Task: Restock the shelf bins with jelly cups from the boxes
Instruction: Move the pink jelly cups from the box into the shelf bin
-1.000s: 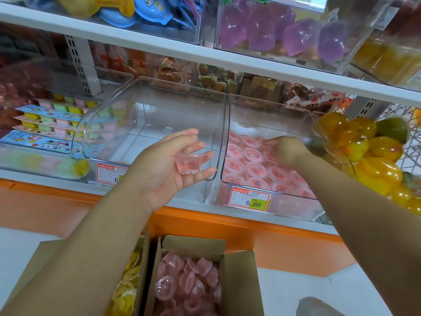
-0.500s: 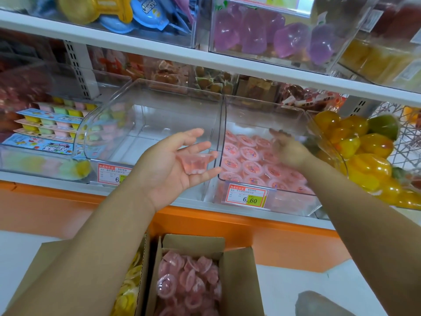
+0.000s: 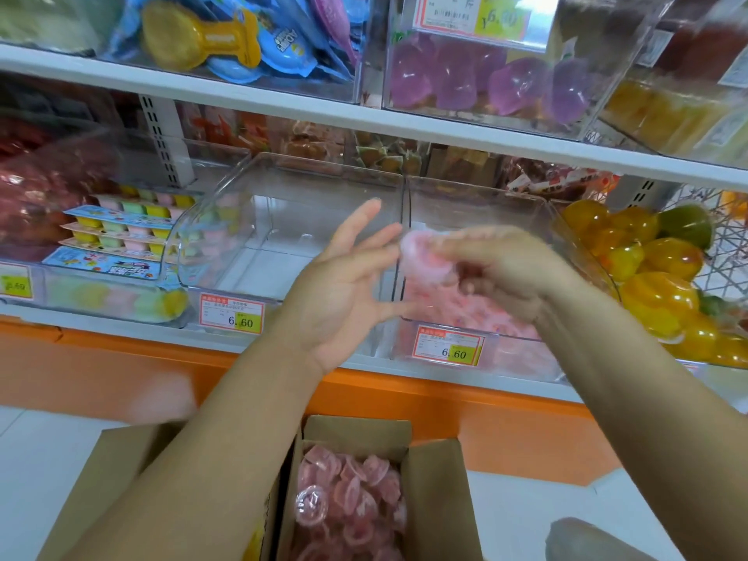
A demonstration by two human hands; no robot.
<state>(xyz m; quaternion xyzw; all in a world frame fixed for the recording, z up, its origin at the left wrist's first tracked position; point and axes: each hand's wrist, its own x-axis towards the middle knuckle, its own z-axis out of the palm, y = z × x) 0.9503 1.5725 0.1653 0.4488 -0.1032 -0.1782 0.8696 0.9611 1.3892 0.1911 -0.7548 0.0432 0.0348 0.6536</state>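
My right hand [image 3: 498, 273] holds a pink jelly cup [image 3: 423, 259] (it looks blurry) in front of the clear bin [image 3: 477, 204] with pink cups inside. My left hand [image 3: 344, 289] is wide open and holds nothing, right beside the cup. The box [image 3: 435, 500] of pink cups sits below.

Held jelly cup [image 3: 425, 257]: pale pink
Boxed jelly cups [image 3: 348, 496]: pink
Box [image 3: 437, 500]: plain brown
Shelf band [image 3: 121, 366]: orange
Price tag [image 3: 232, 315]: white, red border, yellow patch
Upper-bin jellies [image 3: 485, 83]: purple
Fruit-shaped jellies [image 3: 664, 257]: yellow-orange, one green
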